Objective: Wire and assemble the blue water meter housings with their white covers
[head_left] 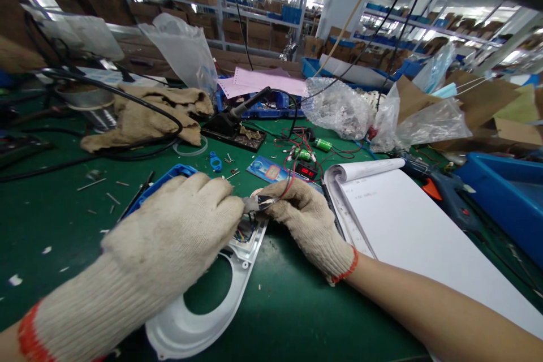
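Both hands wear cream knit gloves with red cuffs. My left hand point(178, 226) rests on a white and blue plastic housing point(203, 305) that has a round opening, its fingers pinched at a small part with wires. My right hand point(305, 215) meets it there and pinches the same small wired part point(261, 201); red and black wires point(292, 172) run from it back to a small display module with red digits point(306, 170) and green cylindrical cells point(322, 145). What sits under my left palm is hidden.
A soldering iron in its stand point(237, 121) stands behind the hands. An open white notebook point(407, 220) lies at right, a blue bin point(504, 198) beyond it. Brown cloth point(148, 116), black cables, plastic bags point(339, 107) and metal scraps lie on the green mat point(55, 209).
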{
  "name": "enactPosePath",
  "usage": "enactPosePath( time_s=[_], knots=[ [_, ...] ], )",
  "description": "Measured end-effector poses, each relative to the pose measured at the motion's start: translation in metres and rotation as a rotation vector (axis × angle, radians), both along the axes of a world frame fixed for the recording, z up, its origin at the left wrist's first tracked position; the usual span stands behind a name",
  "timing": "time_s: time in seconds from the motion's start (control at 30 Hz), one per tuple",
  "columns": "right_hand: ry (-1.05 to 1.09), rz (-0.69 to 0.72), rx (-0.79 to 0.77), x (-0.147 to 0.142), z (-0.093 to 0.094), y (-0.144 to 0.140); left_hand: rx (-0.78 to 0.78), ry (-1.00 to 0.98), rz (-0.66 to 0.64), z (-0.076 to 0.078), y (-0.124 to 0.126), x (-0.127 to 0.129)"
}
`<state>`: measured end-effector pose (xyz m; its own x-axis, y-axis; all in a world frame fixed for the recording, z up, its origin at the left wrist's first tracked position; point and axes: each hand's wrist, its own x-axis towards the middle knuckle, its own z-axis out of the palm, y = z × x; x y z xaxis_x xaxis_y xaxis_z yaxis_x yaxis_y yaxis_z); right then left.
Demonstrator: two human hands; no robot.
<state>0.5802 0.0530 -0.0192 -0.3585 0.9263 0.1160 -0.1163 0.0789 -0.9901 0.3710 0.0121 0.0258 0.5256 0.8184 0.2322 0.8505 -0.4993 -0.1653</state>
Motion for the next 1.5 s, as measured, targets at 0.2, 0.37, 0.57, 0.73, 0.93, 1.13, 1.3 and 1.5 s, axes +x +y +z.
enactPosePath(
  time_s=[0.2,0.37,0.57,0.73,0.93,1.13,1.3,1.5],
  knots=[
    [0.01,0.021,0.016,-0.001,0.0,0.0,-0.105,0.095,0.05,0.001,-0.003,0.004],
    [0.096,0.039,-0.038,-0.003,0.001,0.002,-0.296,-0.133,0.22,0.003,0.001,0.007],
    [0.212,0.066,-0.063,-0.005,0.001,0.004,-0.198,-0.128,0.175,0.01,0.007,-0.001],
    [0.089,0.023,0.002,-0.004,0.0,0.003,-0.04,0.028,-0.017,0.006,0.006,-0.002],
    [-0.01,-0.006,0.054,-0.002,0.0,0.0,-0.01,0.108,-0.007,0.0,0.0,0.001],
    [-0.018,-0.016,0.069,-0.001,-0.001,0.0,-0.044,0.113,0.032,-0.004,-0.005,0.003],
    [0.009,0.02,0.029,-0.001,0.0,0.0,-0.209,0.027,0.137,0.004,-0.001,0.009],
    [0.154,0.047,-0.02,-0.005,0.004,0.002,-0.307,-0.249,0.217,0.008,0.006,0.0]
  ],
)
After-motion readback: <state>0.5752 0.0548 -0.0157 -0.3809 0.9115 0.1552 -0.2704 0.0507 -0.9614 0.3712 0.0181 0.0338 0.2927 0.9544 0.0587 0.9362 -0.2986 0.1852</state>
